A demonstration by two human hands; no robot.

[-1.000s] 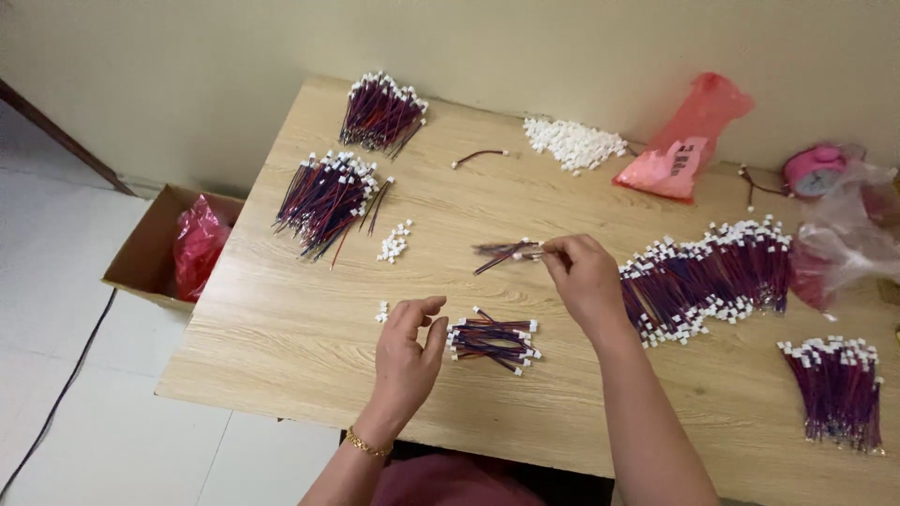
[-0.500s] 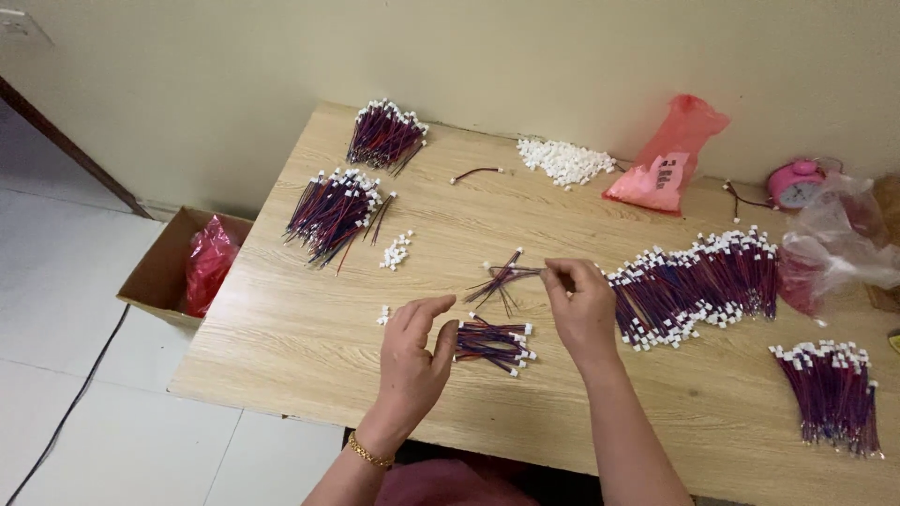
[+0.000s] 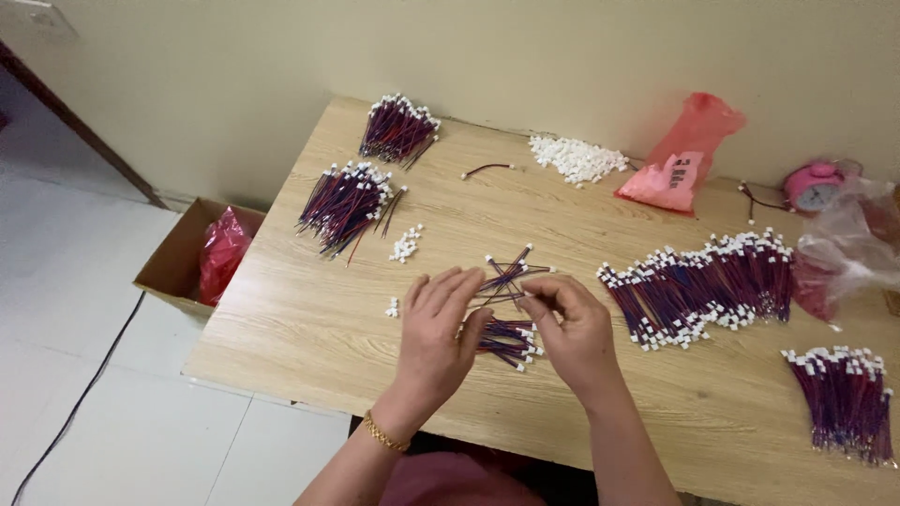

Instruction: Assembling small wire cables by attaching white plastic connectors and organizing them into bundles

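A: Where are the wires being worked on?

B: At the centre of the frame. The right hand pinches a small fan of red-and-dark short wires between thumb and fingertips, a narrow grip closed on their near ends, with the far ends splaying up and left. The left hand is flat and loose just beside it, fingers spread, holding nothing that I can see, and partly covering a small bundle that lies on the counter between the two hands.

A: How would those wires handle?

B: Light and limp, I'd judge. They bend easily and tend to splay, so a pinch near the white connector tips or at the gathered ends should keep them together. The tips look small and plastic, probably easy to drop.

A: And around them?

B: A long row of wires lies at the right, another bunch at lower right, and two heaps at upper left. A pile of white connectors sits at the top near a red plastic bag. A cardboard box stands on the floor at the left.
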